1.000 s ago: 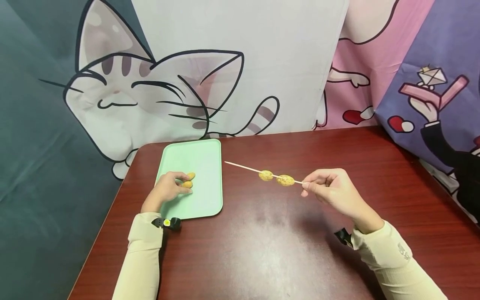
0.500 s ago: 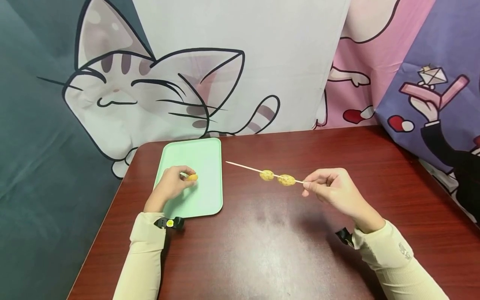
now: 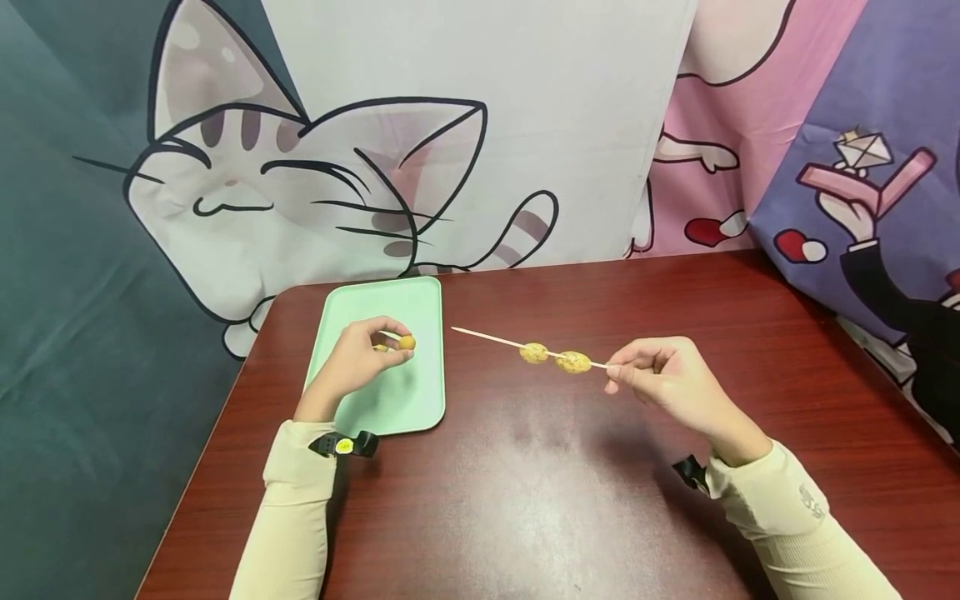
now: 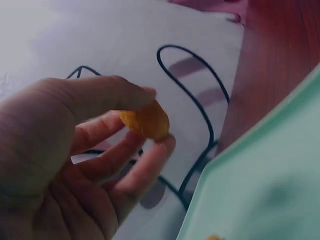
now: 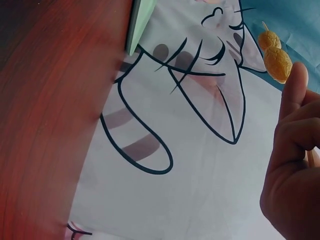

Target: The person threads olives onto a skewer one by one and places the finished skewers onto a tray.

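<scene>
My left hand (image 3: 360, 354) is raised over the pale green tray (image 3: 405, 408). Between its thumb and fingertips it pinches a small yellow oval food ball (image 4: 146, 121). Behind the fingers, a second yellow ball (image 3: 381, 347) is partly hidden; in the left wrist view a bit of it shows on the tray. On the other side, my right hand (image 3: 667, 383) grips the blunt end of a thin wooden skewer (image 3: 487, 337) between thumb and fingers. Two speckled yellow balls (image 3: 573, 362) are threaded on the skewer, whose pointed end faces left toward the tray.
The dark red wooden table (image 3: 525, 508) lies beneath both hands. Behind it hangs a cloth backdrop (image 3: 585, 125) with cartoon prints, meeting the table's far edge. A black wrist strap (image 3: 345, 445) is on the left sleeve.
My left hand has picked a yellow ball off the tray, lifting it and shifting right. The second ball has come into view behind the fingers. The right hand and skewer have barely moved.
</scene>
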Available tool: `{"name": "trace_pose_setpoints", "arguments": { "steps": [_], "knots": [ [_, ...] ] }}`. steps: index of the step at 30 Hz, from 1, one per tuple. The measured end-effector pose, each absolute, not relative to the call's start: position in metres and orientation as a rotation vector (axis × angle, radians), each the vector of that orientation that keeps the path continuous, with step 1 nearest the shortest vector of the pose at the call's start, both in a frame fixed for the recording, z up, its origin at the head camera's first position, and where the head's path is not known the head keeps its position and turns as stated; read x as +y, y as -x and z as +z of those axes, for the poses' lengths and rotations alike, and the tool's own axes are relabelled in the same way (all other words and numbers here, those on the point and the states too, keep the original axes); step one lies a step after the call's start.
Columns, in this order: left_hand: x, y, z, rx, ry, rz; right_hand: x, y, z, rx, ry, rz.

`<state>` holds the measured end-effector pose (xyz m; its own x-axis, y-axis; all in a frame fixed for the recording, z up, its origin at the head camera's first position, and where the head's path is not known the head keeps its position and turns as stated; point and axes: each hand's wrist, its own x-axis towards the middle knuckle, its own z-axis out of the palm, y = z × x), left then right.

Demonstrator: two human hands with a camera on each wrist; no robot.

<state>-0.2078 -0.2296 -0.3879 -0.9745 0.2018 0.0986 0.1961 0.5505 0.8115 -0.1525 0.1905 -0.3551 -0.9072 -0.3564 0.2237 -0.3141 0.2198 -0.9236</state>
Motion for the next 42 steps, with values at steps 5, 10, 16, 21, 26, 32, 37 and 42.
{"name": "trace_pose_setpoints", "arguments": {
  "steps": [5,10,16,21,26,32,37,42],
  "knots": [
    [-0.217,0.208,-0.387,2.481,-0.439,1.793,0.192,0.152,-0.356,2.431,0.661,-1.814],
    [-0.203,0.205,-0.385,2.217,-0.546,2.098,0.196,0.150,-0.357,2.444,0.646,-1.815],
    [-0.189,0.201,-0.382,2.012,-0.642,2.227,0.203,0.148,-0.358,2.470,0.636,-1.797],
    [-0.179,0.198,-0.381,1.912,-0.690,2.290,0.205,0.148,-0.355,2.463,0.653,-1.785],
    [-0.170,0.195,-0.379,1.751,-0.767,2.380,0.206,0.146,-0.352,2.472,0.671,-1.774],
    [-0.163,0.192,-0.378,1.750,-0.725,2.390,0.208,0.143,-0.352,2.465,0.668,-1.788],
    [-0.160,0.192,-0.375,1.801,-0.669,2.384,0.208,0.144,-0.352,2.467,0.661,-1.818],
    [-0.156,0.191,-0.370,1.762,-0.668,2.417,0.210,0.143,-0.351,2.473,0.661,-1.835]
  ]
}}
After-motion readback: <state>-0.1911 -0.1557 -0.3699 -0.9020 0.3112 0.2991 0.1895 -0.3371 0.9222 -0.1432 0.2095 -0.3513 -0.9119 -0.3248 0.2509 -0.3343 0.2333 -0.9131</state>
